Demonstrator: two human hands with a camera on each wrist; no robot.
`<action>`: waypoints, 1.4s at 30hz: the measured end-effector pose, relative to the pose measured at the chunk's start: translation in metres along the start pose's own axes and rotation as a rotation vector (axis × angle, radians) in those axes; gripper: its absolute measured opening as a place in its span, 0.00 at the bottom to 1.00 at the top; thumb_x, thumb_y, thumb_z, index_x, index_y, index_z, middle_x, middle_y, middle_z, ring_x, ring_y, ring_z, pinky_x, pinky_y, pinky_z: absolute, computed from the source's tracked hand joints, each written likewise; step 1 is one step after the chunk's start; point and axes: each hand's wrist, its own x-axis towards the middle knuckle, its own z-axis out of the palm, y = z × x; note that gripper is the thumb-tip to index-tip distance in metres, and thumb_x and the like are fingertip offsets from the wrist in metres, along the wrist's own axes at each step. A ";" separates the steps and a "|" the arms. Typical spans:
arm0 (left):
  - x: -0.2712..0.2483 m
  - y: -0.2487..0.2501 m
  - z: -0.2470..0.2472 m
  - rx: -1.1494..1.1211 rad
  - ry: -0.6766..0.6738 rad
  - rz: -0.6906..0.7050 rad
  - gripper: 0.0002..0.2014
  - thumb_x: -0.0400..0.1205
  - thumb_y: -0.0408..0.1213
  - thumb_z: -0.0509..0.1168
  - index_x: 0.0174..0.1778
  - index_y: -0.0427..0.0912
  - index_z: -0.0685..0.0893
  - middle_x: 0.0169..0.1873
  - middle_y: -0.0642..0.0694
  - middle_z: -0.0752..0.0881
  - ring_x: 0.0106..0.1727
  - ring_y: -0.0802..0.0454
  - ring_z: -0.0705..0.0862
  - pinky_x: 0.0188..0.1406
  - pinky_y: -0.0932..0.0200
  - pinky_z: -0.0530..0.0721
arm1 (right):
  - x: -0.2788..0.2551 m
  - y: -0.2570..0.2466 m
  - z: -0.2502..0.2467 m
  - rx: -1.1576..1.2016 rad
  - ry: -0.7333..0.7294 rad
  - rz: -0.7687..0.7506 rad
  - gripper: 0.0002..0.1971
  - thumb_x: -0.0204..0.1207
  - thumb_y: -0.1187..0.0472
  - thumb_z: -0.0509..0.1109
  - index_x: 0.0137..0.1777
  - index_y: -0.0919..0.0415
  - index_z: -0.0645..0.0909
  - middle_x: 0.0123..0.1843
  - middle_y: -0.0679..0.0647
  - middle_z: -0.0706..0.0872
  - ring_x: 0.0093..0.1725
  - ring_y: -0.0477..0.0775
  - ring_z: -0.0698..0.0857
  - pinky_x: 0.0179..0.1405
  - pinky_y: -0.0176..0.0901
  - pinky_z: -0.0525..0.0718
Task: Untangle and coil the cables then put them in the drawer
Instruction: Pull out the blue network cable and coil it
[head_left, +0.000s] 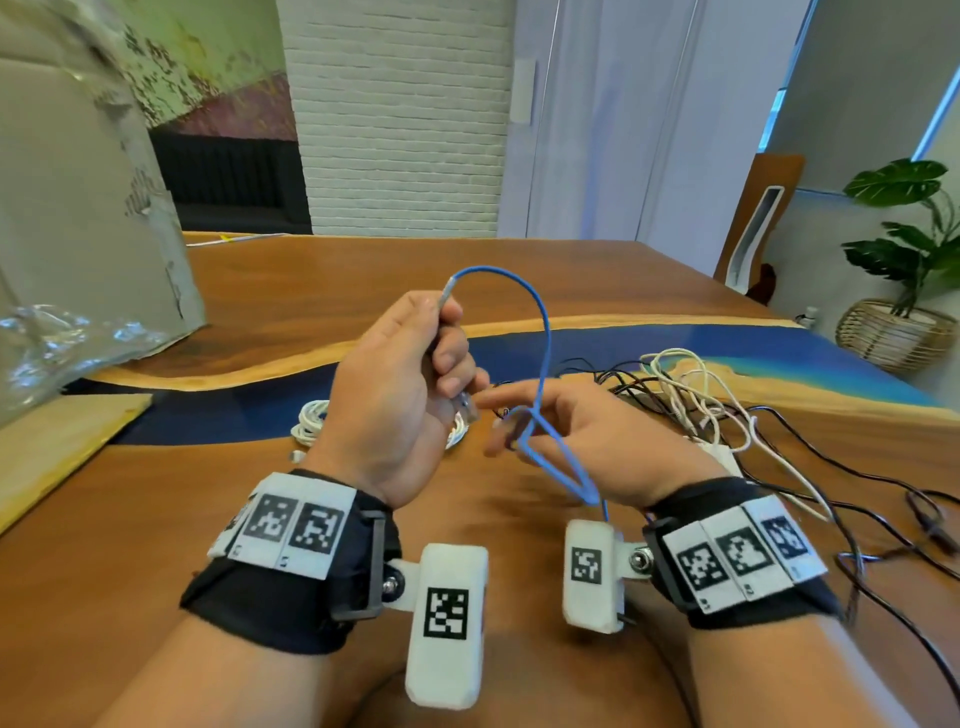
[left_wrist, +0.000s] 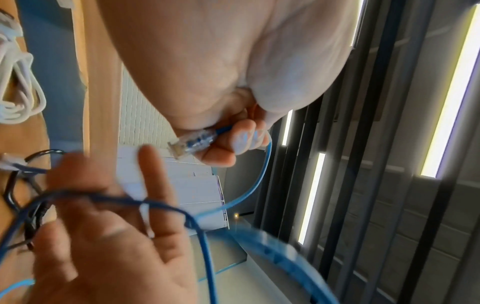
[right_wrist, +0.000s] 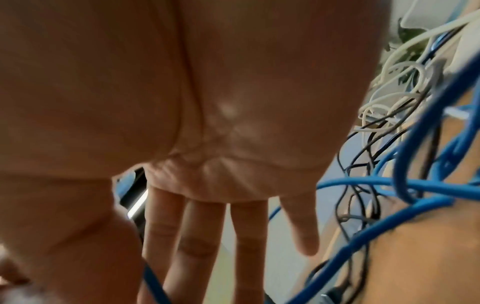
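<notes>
My left hand (head_left: 447, 358) is raised over the table and grips the end of a blue network cable (head_left: 540, 322). Its clear plug (head_left: 465, 405) sticks out below my curled fingers, and shows close up as the plug (left_wrist: 192, 144) in the left wrist view. From my fist the cable arcs up and over, then drops onto my right hand (head_left: 524, 415). That hand lies palm up with straight fingers (right_wrist: 202, 236), and blue cable loops (left_wrist: 145, 202) cross over its palm toward the wrist. No drawer is in view.
A tangle of black and white cables (head_left: 691, 395) lies on the wooden table (head_left: 156, 519) to the right. A coiled white cable (head_left: 311, 421) sits behind my left hand. A cardboard box with plastic wrap (head_left: 78, 208) and a light wooden board (head_left: 52, 441) stand left.
</notes>
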 end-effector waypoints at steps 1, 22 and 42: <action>0.000 0.002 -0.001 -0.015 0.000 0.004 0.16 0.94 0.39 0.50 0.45 0.42 0.78 0.27 0.50 0.65 0.26 0.54 0.63 0.36 0.57 0.77 | 0.000 0.003 -0.002 -0.143 0.020 0.020 0.14 0.84 0.68 0.71 0.66 0.54 0.87 0.48 0.50 0.94 0.52 0.45 0.91 0.57 0.44 0.88; -0.003 -0.006 -0.008 0.525 -0.053 -0.284 0.23 0.89 0.42 0.60 0.29 0.39 0.87 0.23 0.46 0.65 0.25 0.47 0.66 0.28 0.57 0.73 | -0.010 0.019 -0.043 0.144 1.009 -0.012 0.11 0.86 0.59 0.68 0.48 0.47 0.91 0.33 0.45 0.90 0.21 0.43 0.76 0.33 0.41 0.72; -0.012 -0.043 0.021 0.427 0.085 -0.144 0.12 0.88 0.29 0.64 0.46 0.26 0.91 0.44 0.50 0.93 0.43 0.58 0.85 0.56 0.50 0.85 | -0.015 0.006 -0.032 0.173 0.442 0.071 0.13 0.86 0.70 0.64 0.45 0.59 0.88 0.28 0.56 0.82 0.19 0.44 0.66 0.17 0.31 0.64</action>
